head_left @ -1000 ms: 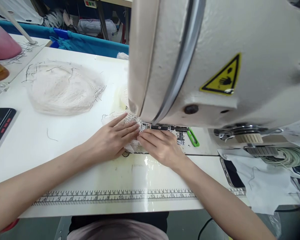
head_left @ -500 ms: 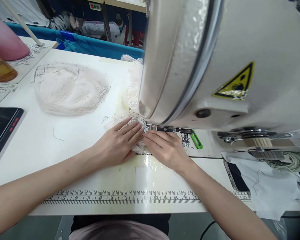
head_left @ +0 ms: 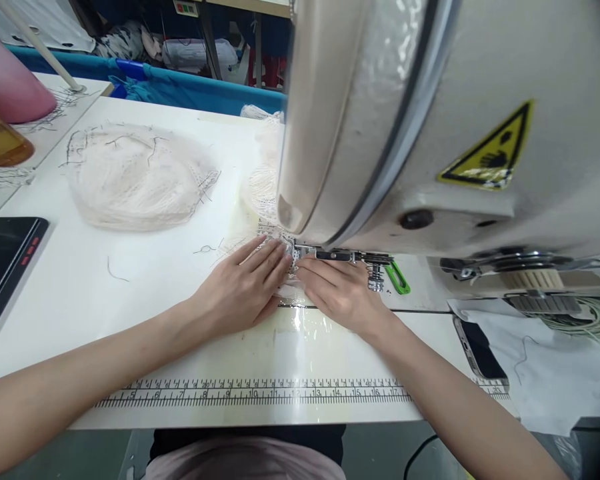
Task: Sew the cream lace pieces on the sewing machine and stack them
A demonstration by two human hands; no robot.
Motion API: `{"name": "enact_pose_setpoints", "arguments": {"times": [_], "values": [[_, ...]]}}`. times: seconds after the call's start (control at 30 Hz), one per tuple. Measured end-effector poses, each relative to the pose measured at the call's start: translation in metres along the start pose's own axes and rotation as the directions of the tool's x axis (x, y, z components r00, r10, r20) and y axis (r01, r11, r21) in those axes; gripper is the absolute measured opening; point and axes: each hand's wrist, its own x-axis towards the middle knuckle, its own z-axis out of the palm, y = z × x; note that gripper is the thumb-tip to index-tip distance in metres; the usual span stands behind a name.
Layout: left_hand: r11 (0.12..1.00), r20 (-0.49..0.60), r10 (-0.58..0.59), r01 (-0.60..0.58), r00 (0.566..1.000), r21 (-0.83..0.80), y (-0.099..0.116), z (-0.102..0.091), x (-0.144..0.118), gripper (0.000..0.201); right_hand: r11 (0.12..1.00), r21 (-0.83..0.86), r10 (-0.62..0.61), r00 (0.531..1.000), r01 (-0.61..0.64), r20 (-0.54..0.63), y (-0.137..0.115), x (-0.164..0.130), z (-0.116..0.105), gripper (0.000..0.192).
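Nearest the body, a printed ruler strip [head_left: 260, 393] runs along the front edge of the white table [head_left: 80, 293]. Just beyond it, 2 bare hands lie side by side, palms down, on a small piece of white lace fabric [head_left: 280, 248]. The left hand [head_left: 240, 290] is flat with its fingers spread a little, pressing the lace to the table. The right hand [head_left: 340, 293] is flat too, fingers together, fingertips touching the lace just beside the left hand's. The lace runs under the head of the sewing machine [head_left: 430, 120], where the presser foot seems to sit, though the machine hides most of that spot. A green tool [head_left: 397, 277] lies just right of the right hand, and a phone [head_left: 477, 347] rests farther right on a white cloth [head_left: 545, 380]. At the left edge lies a black tablet [head_left: 3, 263]. Farther back, a heap of white netted fabric [head_left: 135, 177] sits well apart from the hands.
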Motion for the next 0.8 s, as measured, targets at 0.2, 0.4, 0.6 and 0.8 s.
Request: {"name": "enact_pose_setpoints", "arguments": {"times": [0.2,0.4,0.6,0.8], "values": [[1.000,-0.005,-0.014,0.014,1.000,-0.027,0.000,0.001,-0.001,0.042,0.994,0.086,0.061,0.996,-0.066,0.059,0.004,-0.006,0.003,0.024],[0.998,0.004,0.013,-0.013,1.000,0.057,-0.001,0.000,0.001,0.043,0.987,0.122,0.094,0.990,-0.106,0.103,0.006,-0.012,0.005,0.028],[0.998,0.002,-0.005,0.005,1.000,0.055,-0.002,0.000,0.002,0.042,0.986,0.121,0.105,0.988,-0.118,0.112,0.009,-0.013,0.008,0.030],[0.997,-0.019,-0.024,0.025,1.000,0.078,-0.002,0.001,0.002,0.043,0.988,0.117,0.092,0.990,-0.105,0.110,0.011,-0.013,0.009,0.029]]}}
